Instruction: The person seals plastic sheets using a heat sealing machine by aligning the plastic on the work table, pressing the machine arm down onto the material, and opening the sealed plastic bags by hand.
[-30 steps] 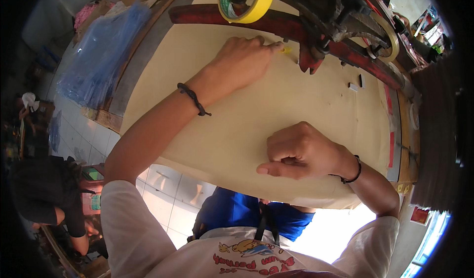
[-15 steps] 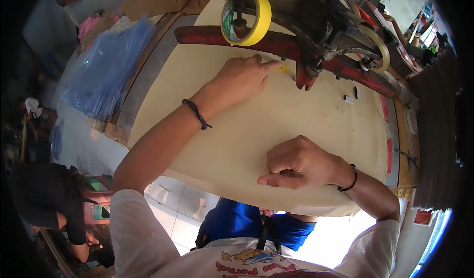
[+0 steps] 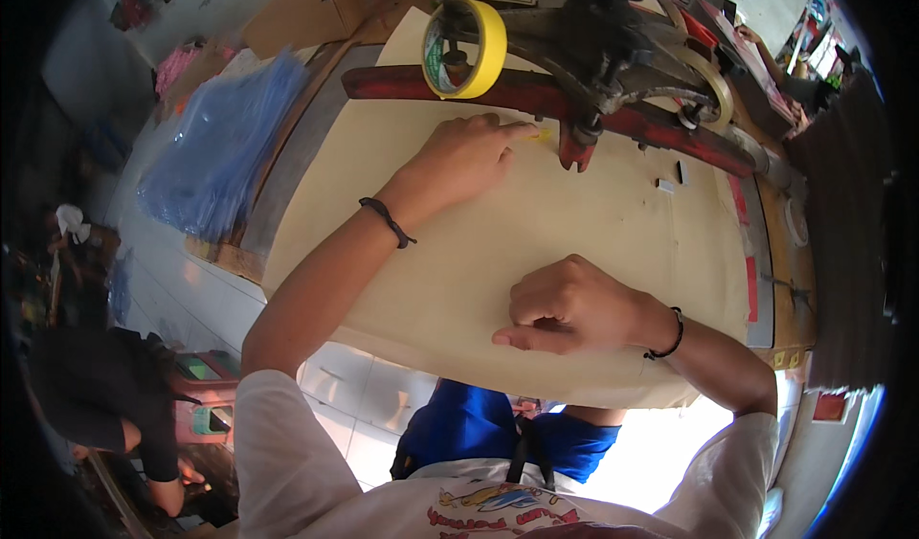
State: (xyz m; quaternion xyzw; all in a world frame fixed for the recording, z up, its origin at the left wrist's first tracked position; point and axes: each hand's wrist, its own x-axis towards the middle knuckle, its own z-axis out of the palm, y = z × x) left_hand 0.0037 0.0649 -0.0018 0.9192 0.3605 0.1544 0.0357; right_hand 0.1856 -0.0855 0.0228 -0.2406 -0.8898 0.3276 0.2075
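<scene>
My left hand [image 3: 461, 161] lies on a sheet of tan paper [image 3: 565, 213] that covers the table. Its index finger is stretched out and touches a small yellow piece [image 3: 544, 135], perhaps tape, while the other fingers partly curl under. Closer to me, my right hand [image 3: 574, 309] rests on the same paper in a loose fist, thumb lying forward. Nothing shows in that fist, though its inside is in shadow. Above the left hand, a roll of yellow tape [image 3: 491, 56] hangs on a dark red metal bar [image 3: 383, 81], part of a machine.
A pale tape roll [image 3: 720, 94] hangs farther right on the machine [image 3: 613, 36]. Two small blocks, one white [image 3: 664, 186] and one black [image 3: 682, 172], lie on the paper. Clear bluish plastic sheets [image 3: 220, 142] sit at left. Another person [image 3: 100, 395] in black is at lower left.
The whole view has shifted slightly. My left index finger stays at the yellow piece, and my right fist keeps its place on the paper.
</scene>
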